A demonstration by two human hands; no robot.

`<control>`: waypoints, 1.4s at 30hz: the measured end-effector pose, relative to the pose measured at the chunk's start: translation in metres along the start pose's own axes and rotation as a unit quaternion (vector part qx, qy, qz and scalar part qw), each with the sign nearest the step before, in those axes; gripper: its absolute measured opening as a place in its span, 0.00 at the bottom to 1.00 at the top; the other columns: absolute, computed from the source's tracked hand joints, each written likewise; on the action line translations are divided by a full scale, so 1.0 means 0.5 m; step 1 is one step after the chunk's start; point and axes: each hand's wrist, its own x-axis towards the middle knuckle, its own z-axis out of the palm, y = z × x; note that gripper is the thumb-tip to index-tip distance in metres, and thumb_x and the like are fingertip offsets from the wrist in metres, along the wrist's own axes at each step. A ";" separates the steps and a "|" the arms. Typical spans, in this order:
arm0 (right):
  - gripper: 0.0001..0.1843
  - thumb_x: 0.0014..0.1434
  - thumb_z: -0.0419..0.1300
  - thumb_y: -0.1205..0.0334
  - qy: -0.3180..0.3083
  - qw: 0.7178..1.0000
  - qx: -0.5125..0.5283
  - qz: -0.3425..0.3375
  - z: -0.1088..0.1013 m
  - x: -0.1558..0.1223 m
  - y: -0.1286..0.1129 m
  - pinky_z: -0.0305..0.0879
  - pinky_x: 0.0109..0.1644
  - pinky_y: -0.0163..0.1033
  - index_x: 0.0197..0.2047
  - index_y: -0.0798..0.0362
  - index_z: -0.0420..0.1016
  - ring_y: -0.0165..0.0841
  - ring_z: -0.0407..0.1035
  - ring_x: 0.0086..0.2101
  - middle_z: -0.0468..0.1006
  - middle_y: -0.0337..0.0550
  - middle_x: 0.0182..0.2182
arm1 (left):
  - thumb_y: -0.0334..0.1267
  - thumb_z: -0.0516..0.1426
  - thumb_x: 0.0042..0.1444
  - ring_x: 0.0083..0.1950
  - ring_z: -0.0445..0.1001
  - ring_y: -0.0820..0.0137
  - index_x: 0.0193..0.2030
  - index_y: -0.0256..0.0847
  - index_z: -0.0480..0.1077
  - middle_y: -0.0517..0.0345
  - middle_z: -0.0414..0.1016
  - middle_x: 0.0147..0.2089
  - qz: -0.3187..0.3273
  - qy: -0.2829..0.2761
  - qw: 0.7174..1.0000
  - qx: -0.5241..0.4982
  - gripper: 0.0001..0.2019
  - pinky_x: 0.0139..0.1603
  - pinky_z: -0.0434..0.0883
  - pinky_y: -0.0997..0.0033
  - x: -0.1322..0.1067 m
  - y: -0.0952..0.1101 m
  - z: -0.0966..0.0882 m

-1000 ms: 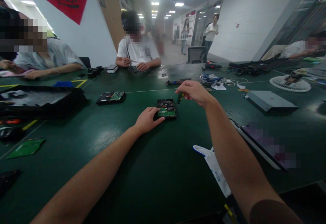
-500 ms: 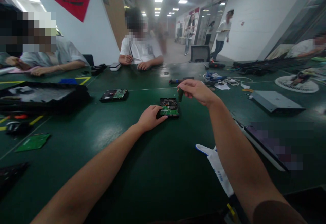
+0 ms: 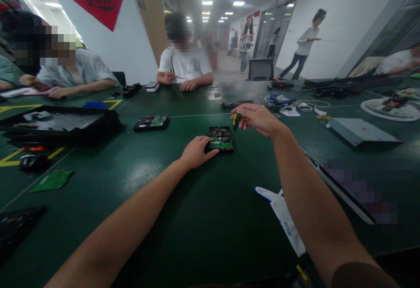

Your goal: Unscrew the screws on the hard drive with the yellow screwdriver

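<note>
A hard drive (image 3: 222, 138) lies circuit-board side up on the green table (image 3: 183, 218), with a green board at its near end. My left hand (image 3: 197, 152) rests on the table with its fingers pressed against the drive's near left corner. My right hand (image 3: 257, 119) hovers just right of and above the drive, pinching the green-and-yellow handle of a small screwdriver (image 3: 236, 122) that points down toward the drive's right edge.
A second hard drive (image 3: 151, 123) lies to the left, beyond it a black tray (image 3: 55, 124). A white glove (image 3: 282, 218) lies under my right forearm, a grey flat box (image 3: 362, 131) to the right. Other people sit at the far and left sides; cables (image 3: 295, 103) lie behind.
My right hand has lifted the screwdriver slightly and turned it over the drive's right edge. My left hand stays on the drive. The view has shifted a little left.
</note>
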 end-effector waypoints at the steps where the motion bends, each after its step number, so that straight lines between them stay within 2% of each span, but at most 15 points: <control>1: 0.11 0.68 0.63 0.55 -0.001 1.000 -0.004 0.000 0.000 0.000 -0.001 0.63 0.23 0.30 0.46 0.52 0.81 0.26 0.70 0.26 0.81 0.45 0.37 | 0.58 0.60 0.64 0.60 0.73 0.53 0.62 0.42 0.72 0.45 0.77 0.59 0.000 0.000 1.000 0.000 0.27 0.62 0.72 0.52 0.000 0.000 0.000; 4: 0.09 0.66 0.65 0.55 0.018 0.999 -0.045 -0.015 -0.002 0.001 -0.003 0.56 0.20 0.30 0.43 0.52 0.81 0.25 0.65 0.24 0.80 0.42 0.34 | 0.58 0.60 0.64 0.60 0.74 0.53 0.62 0.43 0.72 0.46 0.77 0.59 -0.004 -0.005 1.000 0.000 0.27 0.62 0.72 0.51 0.000 0.000 -0.001; 9: 0.08 0.63 0.67 0.58 0.053 0.995 -0.088 -0.011 -0.001 0.002 -0.003 0.58 0.20 0.30 0.35 0.53 0.77 0.26 0.67 0.23 0.79 0.42 0.28 | 0.58 0.60 0.64 0.61 0.73 0.52 0.62 0.43 0.72 0.46 0.76 0.60 -0.011 -0.012 1.000 -0.001 0.27 0.62 0.73 0.51 0.000 0.003 -0.004; 14: 0.08 0.67 0.63 0.57 0.046 0.997 -0.066 -0.007 0.000 0.003 0.001 0.53 0.16 0.30 0.39 0.52 0.75 0.23 0.65 0.20 0.84 0.47 0.39 | 0.58 0.60 0.64 0.61 0.74 0.53 0.61 0.43 0.72 0.46 0.77 0.59 -0.005 -0.006 1.000 0.002 0.27 0.62 0.72 0.52 0.000 0.003 -0.001; 18: 0.11 0.71 0.60 0.54 0.031 0.998 -0.042 -0.017 0.000 0.005 0.007 0.64 0.22 0.30 0.44 0.53 0.77 0.25 0.70 0.24 0.83 0.47 0.41 | 0.58 0.60 0.64 0.60 0.74 0.53 0.61 0.42 0.72 0.46 0.77 0.58 -0.005 -0.004 1.000 0.006 0.26 0.62 0.73 0.52 0.000 0.003 -0.001; 20: 0.11 0.71 0.61 0.54 0.022 0.999 -0.029 -0.012 0.000 0.005 0.008 0.66 0.24 0.31 0.46 0.52 0.79 0.26 0.71 0.26 0.82 0.46 0.39 | 0.57 0.60 0.64 0.60 0.74 0.53 0.61 0.42 0.72 0.46 0.77 0.58 -0.004 -0.004 1.000 0.006 0.26 0.62 0.73 0.52 0.000 0.004 -0.003; 22: 0.11 0.70 0.62 0.53 0.019 0.999 -0.037 -0.014 -0.001 0.005 0.007 0.64 0.23 0.31 0.47 0.51 0.79 0.26 0.70 0.26 0.80 0.44 0.35 | 0.57 0.60 0.64 0.60 0.74 0.53 0.61 0.43 0.72 0.47 0.77 0.58 -0.008 -0.005 1.000 0.006 0.26 0.61 0.73 0.52 -0.001 0.005 -0.004; 26: 0.09 0.66 0.66 0.56 0.048 0.994 -0.089 -0.030 -0.003 0.005 0.003 0.59 0.21 0.30 0.39 0.52 0.79 0.25 0.66 0.24 0.79 0.42 0.30 | 0.58 0.60 0.64 0.60 0.74 0.53 0.61 0.42 0.72 0.45 0.77 0.58 -0.004 -0.006 1.000 -0.001 0.26 0.60 0.73 0.51 -0.001 0.007 -0.007; 29: 0.08 0.64 0.67 0.59 0.071 0.992 -0.107 -0.012 -0.003 0.004 -0.002 0.57 0.19 0.30 0.35 0.53 0.76 0.25 0.66 0.22 0.78 0.42 0.27 | 0.58 0.60 0.64 0.60 0.74 0.52 0.61 0.43 0.72 0.45 0.77 0.58 -0.008 -0.010 1.000 0.001 0.27 0.60 0.73 0.51 -0.001 0.006 -0.008; 32: 0.08 0.64 0.67 0.59 0.059 0.994 -0.089 -0.010 -0.002 0.000 -0.005 0.54 0.17 0.30 0.37 0.53 0.75 0.24 0.64 0.20 0.84 0.45 0.34 | 0.58 0.60 0.64 0.60 0.74 0.53 0.62 0.43 0.72 0.46 0.77 0.59 -0.006 -0.010 1.000 0.005 0.27 0.61 0.73 0.51 -0.001 0.005 -0.006; 34: 0.10 0.66 0.66 0.55 0.040 0.996 -0.075 -0.021 -0.002 -0.001 -0.004 0.54 0.17 0.30 0.39 0.52 0.76 0.23 0.65 0.20 0.85 0.47 0.40 | 0.58 0.60 0.64 0.60 0.74 0.53 0.62 0.43 0.72 0.46 0.77 0.59 -0.003 -0.005 1.000 0.005 0.27 0.61 0.73 0.51 -0.001 0.004 -0.004; 37: 0.14 0.69 0.63 0.49 0.021 0.998 -0.055 -0.025 -0.001 0.000 -0.001 0.59 0.19 0.30 0.40 0.53 0.78 0.24 0.68 0.22 0.84 0.48 0.40 | 0.58 0.60 0.64 0.60 0.74 0.53 0.61 0.43 0.72 0.46 0.77 0.58 -0.004 -0.001 1.000 0.007 0.27 0.61 0.73 0.52 -0.001 0.003 -0.003; 40: 0.14 0.69 0.63 0.50 0.005 1.000 -0.025 -0.015 -0.001 0.000 0.000 0.65 0.23 0.31 0.44 0.53 0.79 0.26 0.71 0.25 0.83 0.48 0.41 | 0.58 0.60 0.64 0.60 0.74 0.53 0.61 0.42 0.72 0.46 0.77 0.58 -0.001 -0.001 1.000 0.004 0.26 0.61 0.73 0.52 -0.001 0.003 -0.003; 42: 0.13 0.69 0.63 0.51 -0.002 1.000 -0.026 -0.012 -0.001 0.000 -0.001 0.64 0.22 0.31 0.45 0.52 0.80 0.26 0.71 0.26 0.83 0.47 0.42 | 0.58 0.60 0.64 0.60 0.74 0.53 0.60 0.43 0.73 0.46 0.77 0.58 0.000 -0.003 1.000 0.000 0.26 0.60 0.73 0.52 -0.001 0.003 -0.004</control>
